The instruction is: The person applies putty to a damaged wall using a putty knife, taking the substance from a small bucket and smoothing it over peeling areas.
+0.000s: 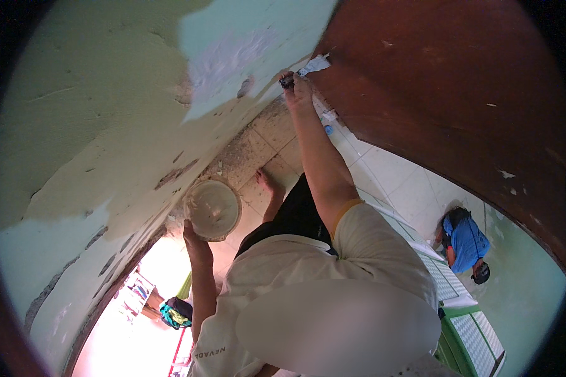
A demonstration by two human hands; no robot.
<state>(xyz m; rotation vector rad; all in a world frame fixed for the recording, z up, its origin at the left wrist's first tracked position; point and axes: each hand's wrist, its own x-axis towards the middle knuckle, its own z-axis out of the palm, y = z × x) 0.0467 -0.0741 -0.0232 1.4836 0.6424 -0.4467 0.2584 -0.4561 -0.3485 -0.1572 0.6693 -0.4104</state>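
Observation:
My left hand (194,235) grips the rim of a round, pale container (213,210) beside the flaking wall, low in the middle left of the view. My right arm reaches up to where the wall (129,157) meets the brown wooden panel (440,100). My right hand (299,88) is closed on a small dark object (287,82), too small to make out, just below a pale strip (313,65) at that corner. The wall has patches of beige and pale green, with cracks and chipped spots. One of my bare feet (264,182) shows on the dirty tiled floor.
A person in blue (464,245) is low down at the right. Green-and-white plastic furniture (468,336) stands behind me. At the lower left, a bright opening shows a small rack (135,292) and a pile of cloth (176,312). Debris lies along the wall's base (239,151).

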